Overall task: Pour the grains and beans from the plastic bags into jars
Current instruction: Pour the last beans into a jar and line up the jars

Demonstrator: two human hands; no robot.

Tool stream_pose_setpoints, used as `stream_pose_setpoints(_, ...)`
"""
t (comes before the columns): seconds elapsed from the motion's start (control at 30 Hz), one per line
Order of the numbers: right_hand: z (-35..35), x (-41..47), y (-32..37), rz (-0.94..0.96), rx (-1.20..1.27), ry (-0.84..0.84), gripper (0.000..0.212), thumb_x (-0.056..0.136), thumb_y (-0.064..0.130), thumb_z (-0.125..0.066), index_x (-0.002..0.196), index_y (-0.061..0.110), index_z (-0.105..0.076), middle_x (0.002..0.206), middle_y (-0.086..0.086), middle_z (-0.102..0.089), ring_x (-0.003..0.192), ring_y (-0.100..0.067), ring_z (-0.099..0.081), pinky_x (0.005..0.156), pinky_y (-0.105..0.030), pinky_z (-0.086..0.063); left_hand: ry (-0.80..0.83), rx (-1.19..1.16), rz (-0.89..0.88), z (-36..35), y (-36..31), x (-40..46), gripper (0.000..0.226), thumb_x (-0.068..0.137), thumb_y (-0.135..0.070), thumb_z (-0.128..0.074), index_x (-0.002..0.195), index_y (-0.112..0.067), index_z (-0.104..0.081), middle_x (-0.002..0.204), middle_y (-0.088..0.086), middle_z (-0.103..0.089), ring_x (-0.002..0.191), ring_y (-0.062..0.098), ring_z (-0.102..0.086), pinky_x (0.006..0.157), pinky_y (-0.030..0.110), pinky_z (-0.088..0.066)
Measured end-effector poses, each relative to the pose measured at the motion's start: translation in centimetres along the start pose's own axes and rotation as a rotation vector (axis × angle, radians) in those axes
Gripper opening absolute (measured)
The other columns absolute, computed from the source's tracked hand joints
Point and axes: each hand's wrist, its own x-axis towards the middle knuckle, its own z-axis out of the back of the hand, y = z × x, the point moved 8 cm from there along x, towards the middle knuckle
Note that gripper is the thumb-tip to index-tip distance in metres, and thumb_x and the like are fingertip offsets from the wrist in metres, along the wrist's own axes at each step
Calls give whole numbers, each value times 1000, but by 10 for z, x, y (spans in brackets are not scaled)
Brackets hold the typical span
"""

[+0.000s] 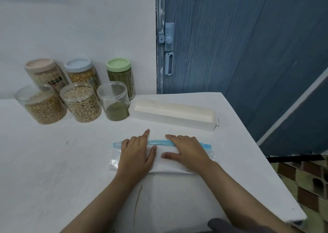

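1. The plastic bag (164, 155) lies flat and empty on the white table (71, 170), folded over on itself, with its blue zip strip (159, 142) along the far edge; we judge it has already given up its contents and is being flattened
2. We lay our left hand (136, 154) on the left half of the bag, fingers straight and spread, the forefinger reaching past the zip strip onto the table; it grips nothing and only presses
3. We lay our right hand (186, 153) on the right half, fingers straight, palm down across the zip strip, thumb lying on the fold; pressing from both sides likely keeps the slippery film from springing open
4. Three open jars stand at the far left: a corn jar (42, 105), a pale-bean jar (81, 103) and a green-bean jar (115, 101) only filled at the bottom; lids off suits pouring
5. Behind them, against the wall, stand three lidded jars (79, 73), out of the way
6. A long white box (174, 114) lies open just beyond the bag, perhaps meant to take the folded bags
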Motion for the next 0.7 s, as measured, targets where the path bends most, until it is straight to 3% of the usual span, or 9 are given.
stream_pose_setpoints(0.07, 0, 1, 0, -46, 52, 37, 90, 79, 82, -48, 151, 29, -34, 134, -1, -60, 119, -23, -55, 101, -35, -39, 1, 28, -1, 0, -1, 0, 55, 95, -45, -37, 134, -10, -56, 102, 1, -68, 91, 23, -59, 88, 40, -35)
stream_pose_setpoints(0.13, 3, 1, 0, -85, 75, 25, 82, 79, 75, -59, 144, 30, -39, 122, -1, -65, 110, -24, -59, 92, -35, -46, -1, 39, -5, 0, -1, -1, 52, 95, -44, -37, 128, -11, -60, 102, 2, -68, 90, 24, -60, 88, 39, -34)
stream_pose_setpoints(0.2, 6, -1, 0, -87, 68, 3, 74, 79, 74, -61, 136, 32, -43, 112, 3, -66, 101, -21, -59, 81, -33, -46, -3, 27, -12, 1, -2, -1, 50, 96, -44, -36, 124, -12, -62, 102, 1, -68, 91, 23, -61, 88, 38, -34)
stream_pose_setpoints(0.27, 8, -2, -1, -85, 90, 1, 71, 80, 73, -61, 138, 36, -43, 116, 4, -65, 105, -20, -58, 77, -31, -42, 5, -8, -18, 1, 0, -2, 49, 96, -45, -36, 125, -14, -61, 105, -1, -68, 94, 21, -60, 89, 37, -33)
stream_pose_setpoints(0.4, 6, 0, -5, -92, 155, 96, 77, 80, 72, -62, 146, 39, -42, 142, 5, -55, 126, -20, -51, 96, -32, -44, 22, -81, -17, 2, 0, -1, 52, 93, -49, -39, 124, -15, -62, 106, -1, -69, 94, 21, -60, 89, 36, -31)
stream_pose_setpoints(0.5, 3, -2, -5, -106, 214, 132, 72, 80, 70, -66, 140, 34, -48, 133, 2, -60, 116, -20, -54, 92, -32, -45, 14, -63, -36, 4, -3, -4, 51, 92, -49, -40, 122, -15, -64, 105, -2, -69, 93, 20, -60, 89, 36, -31)
stream_pose_setpoints(0.6, 24, -5, 3, -71, 133, 0, 72, 79, 71, -64, 137, 34, -45, 114, 0, -67, 107, -25, -56, 80, -32, -40, -6, -42, -35, 11, -4, 1, 51, 94, -49, -37, 125, -17, -61, 107, -2, -68, 97, 20, -60, 94, 38, -29)
stream_pose_setpoints(0.7, 70, -4, 15, 2, -62, -218, 80, 75, 76, -60, 141, 33, -42, 101, -4, -69, 104, -29, -58, 90, -32, -35, -86, -15, -55, 31, -10, 24, 51, 93, -48, -38, 130, -18, -58, 110, -2, -67, 104, 19, -59, 97, 40, -25)
